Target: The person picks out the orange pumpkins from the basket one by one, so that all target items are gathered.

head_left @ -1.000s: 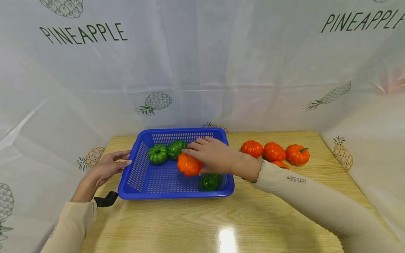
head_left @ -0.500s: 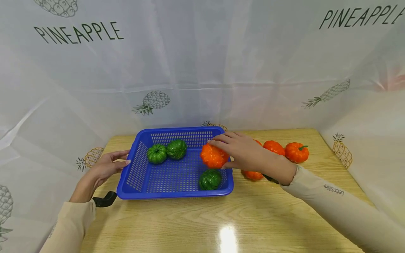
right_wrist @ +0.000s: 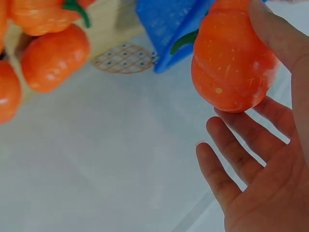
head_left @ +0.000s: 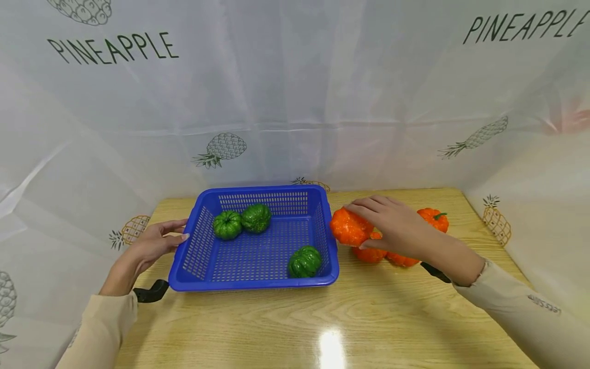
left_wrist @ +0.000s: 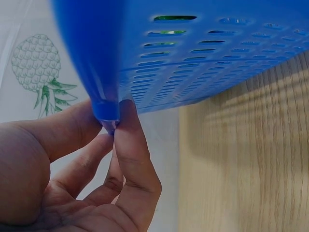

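My left hand (head_left: 154, 245) pinches the left rim of a blue perforated plastic basket (head_left: 253, 284); the left wrist view shows thumb and index finger on the rim (left_wrist: 107, 108). Just right of the basket, my right hand (head_left: 392, 225) holds an orange pumpkin (head_left: 349, 227) above the table. In the right wrist view this pumpkin (right_wrist: 231, 58) has a green stem and is held by thumb and fingertips. Inside the basket lie two green pumpkins (head_left: 228, 225) at the back left and another green pumpkin (head_left: 304, 261) at the front right.
Several orange pumpkins lie right of the basket, one (head_left: 432, 219) with its green stem visible, others (head_left: 369, 255) partly hidden under the right hand. The wooden table (head_left: 258, 328) ends at a white pineapple-printed sheet (head_left: 286, 102) at the back and sides.
My right hand has lifted the orange pumpkin from over the basket and carried it rightward past the basket's right rim. My left hand stays at the basket's left rim.
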A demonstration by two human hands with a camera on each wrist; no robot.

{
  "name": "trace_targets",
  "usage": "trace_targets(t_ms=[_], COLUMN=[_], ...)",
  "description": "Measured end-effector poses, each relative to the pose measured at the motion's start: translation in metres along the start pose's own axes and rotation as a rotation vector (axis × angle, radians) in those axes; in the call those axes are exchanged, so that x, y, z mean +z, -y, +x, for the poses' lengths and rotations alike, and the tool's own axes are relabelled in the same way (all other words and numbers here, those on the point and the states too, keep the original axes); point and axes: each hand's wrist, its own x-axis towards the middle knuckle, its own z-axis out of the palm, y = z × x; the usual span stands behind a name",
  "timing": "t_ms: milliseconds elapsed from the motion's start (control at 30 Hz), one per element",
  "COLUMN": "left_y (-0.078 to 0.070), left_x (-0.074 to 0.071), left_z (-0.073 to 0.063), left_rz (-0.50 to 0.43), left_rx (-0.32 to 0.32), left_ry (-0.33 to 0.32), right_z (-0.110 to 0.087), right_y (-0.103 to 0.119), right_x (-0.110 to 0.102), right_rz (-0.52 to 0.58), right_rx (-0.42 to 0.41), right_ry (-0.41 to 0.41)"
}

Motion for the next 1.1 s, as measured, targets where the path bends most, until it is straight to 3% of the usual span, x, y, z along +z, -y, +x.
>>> trace_targets(t_ms=[267,500,1100], left_y=[0.0,0.0,0.001], left_x=[0.0,0.0,0.001], left_z=[-0.001,-0.001,0.0], left_rz=[-0.024,-0.029,-0.019], left_rx=[0.008,0.011,0.01], left_ry=[0.004,0.005,-0.001], right_z=[-0.035,-0.065,-0.128], right_y=[-0.013,-0.025,-0.06], right_x=[0.003,0.007,0.018], right_rz=[0.008,0.009,-0.045], right_rx=[0.039,0.126,0.229], right_ry=[-0.072,-0.084,-0.169])
